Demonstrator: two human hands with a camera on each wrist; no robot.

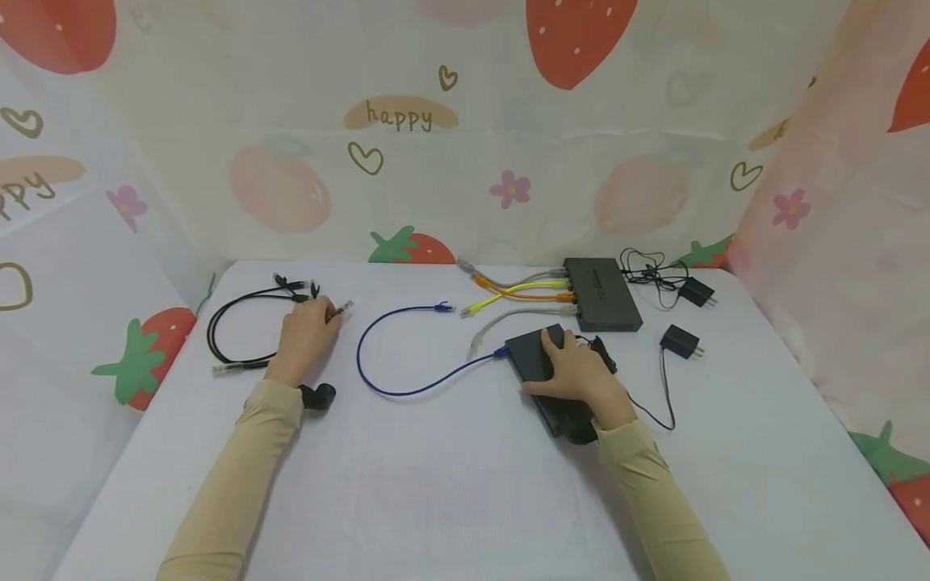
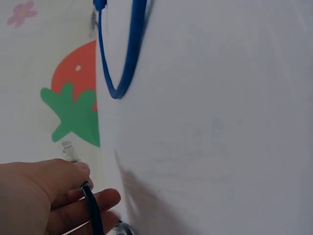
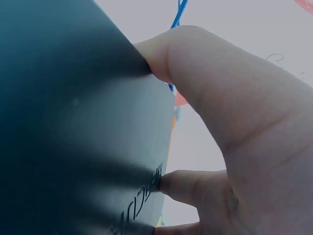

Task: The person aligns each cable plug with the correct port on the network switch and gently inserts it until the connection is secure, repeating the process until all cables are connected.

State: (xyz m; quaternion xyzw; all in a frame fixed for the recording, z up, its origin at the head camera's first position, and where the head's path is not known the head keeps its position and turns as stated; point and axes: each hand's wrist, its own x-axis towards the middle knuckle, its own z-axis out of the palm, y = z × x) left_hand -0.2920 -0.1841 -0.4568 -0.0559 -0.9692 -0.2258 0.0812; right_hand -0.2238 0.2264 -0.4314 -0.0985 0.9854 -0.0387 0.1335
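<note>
My left hand [image 1: 303, 335] pinches the clear plug [image 2: 67, 149] of a black Ethernet cable [image 1: 243, 297] between thumb and fingers. The rest of that cable loops over the table to the left. My right hand [image 1: 577, 375] holds a flat black network box [image 1: 534, 367], thumb at its edge and fingertips against its lettered face [image 3: 139, 200]. A blue Ethernet cable [image 1: 395, 394] is plugged into the box's left side and curves away, its other plug [image 1: 443, 307] lying free between the hands. The box's near right part is hidden by my hand and wrist.
A second black network box [image 1: 606, 294] stands at the back, with grey, yellow and orange cables [image 1: 508, 294] in its left side. Two power adapters [image 1: 697, 290] with thin black cords lie at the right. The patterned cloth wall [image 1: 465, 186] closes off the table's back.
</note>
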